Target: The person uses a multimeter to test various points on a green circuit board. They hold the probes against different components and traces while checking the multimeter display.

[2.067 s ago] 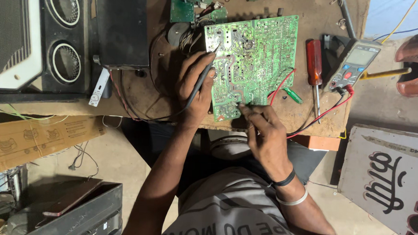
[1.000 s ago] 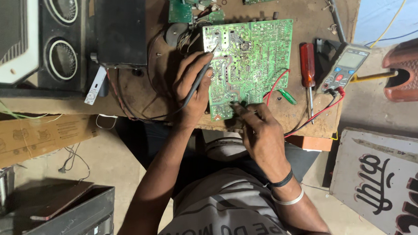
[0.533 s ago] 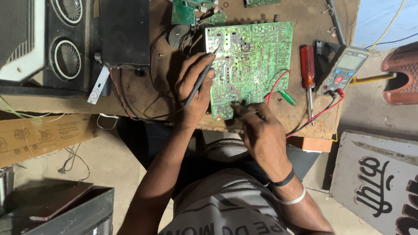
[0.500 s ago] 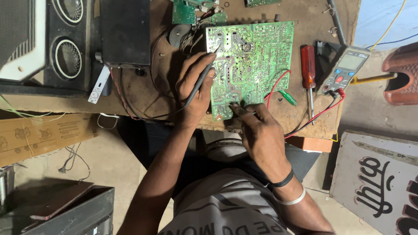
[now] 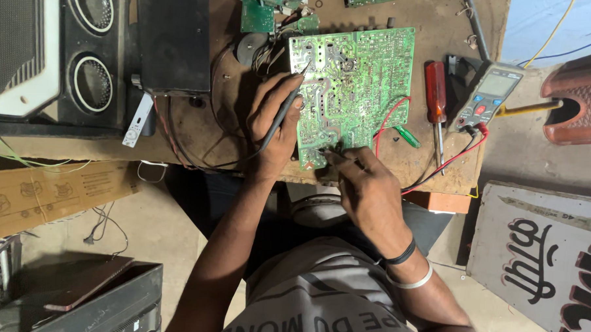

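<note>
A green circuit board lies solder side up on a worn wooden workbench. My left hand grips a dark probe whose tip touches the board's upper left part. At the board's near edge my right hand pinches a thin second probe against the solder side. A red lead loops over the board toward a grey multimeter at the right.
A red-handled screwdriver and a small green clip lie right of the board. Smaller green boards sit at the bench's far edge. A black box and speaker cabinet stand left. A cardboard box and painted sign are on the floor.
Both hands stay on the board. The right hand's probe has shifted slightly along the near edge; the view has drifted a little.
</note>
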